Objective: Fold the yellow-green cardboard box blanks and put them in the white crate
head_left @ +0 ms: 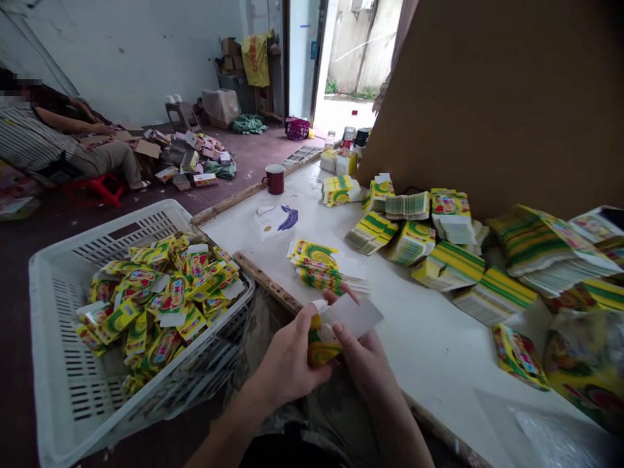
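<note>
Between my two hands, just over the table's near edge, is a small yellow-and-green cardboard box [322,350] with a white flap standing out to the right. My left hand [287,354] is closed around the box's left side. My right hand [363,357] grips the right side, its thumb on the white flap. Just beyond my hands lies a fanned stack of flat yellow-and-green cartons [316,263] on the white table [424,364]. To my left, a white plastic basket [112,416] holds many small folded boxes [170,296] of the same print.
Bundles of flat cartons [448,266] line the table's right side, before a large brown board [492,97]. A dark red mug [274,179] and a white-and-purple packet [275,221] sit farther back. A seated person [43,136] works beside a box pile [195,156] at far left.
</note>
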A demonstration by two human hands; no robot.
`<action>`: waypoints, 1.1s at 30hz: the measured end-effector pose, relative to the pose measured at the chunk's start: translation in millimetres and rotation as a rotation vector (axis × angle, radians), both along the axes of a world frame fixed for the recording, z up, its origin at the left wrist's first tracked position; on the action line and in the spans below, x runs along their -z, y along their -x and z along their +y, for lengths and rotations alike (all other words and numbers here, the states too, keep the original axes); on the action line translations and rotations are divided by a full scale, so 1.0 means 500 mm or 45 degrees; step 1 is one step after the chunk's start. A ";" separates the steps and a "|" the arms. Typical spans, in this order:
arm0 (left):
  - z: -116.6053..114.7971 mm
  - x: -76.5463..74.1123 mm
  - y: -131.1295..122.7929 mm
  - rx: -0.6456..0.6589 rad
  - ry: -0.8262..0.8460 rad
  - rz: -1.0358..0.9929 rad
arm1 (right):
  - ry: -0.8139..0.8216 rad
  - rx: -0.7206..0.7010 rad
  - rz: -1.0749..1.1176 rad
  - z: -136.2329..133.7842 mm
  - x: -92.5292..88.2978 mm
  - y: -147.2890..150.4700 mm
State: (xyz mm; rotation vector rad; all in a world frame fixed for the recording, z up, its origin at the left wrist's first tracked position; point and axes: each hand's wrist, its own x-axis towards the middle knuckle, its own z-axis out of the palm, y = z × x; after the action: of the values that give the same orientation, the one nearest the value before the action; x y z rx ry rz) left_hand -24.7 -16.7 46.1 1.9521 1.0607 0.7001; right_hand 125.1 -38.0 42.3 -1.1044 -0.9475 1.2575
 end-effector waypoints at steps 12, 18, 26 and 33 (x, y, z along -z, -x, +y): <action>0.005 0.011 0.005 0.065 -0.201 -0.021 | -0.162 -0.251 -0.187 -0.009 0.006 0.001; 0.016 0.046 -0.007 -0.096 -0.077 -0.121 | -0.406 -0.061 -0.818 -0.001 0.017 -0.006; 0.046 0.016 0.043 -0.127 -0.114 0.105 | -0.494 -0.328 -1.094 0.016 0.012 -0.044; 0.049 -0.011 0.070 -0.013 -0.090 0.097 | -0.394 -0.481 -0.961 0.018 -0.020 -0.081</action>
State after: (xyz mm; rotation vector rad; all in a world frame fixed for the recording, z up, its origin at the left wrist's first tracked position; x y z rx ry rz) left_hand -59.7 7.7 51.8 2.0494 1.1063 0.6820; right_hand 165.6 -28.8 52.4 -1.1986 -1.9224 0.9240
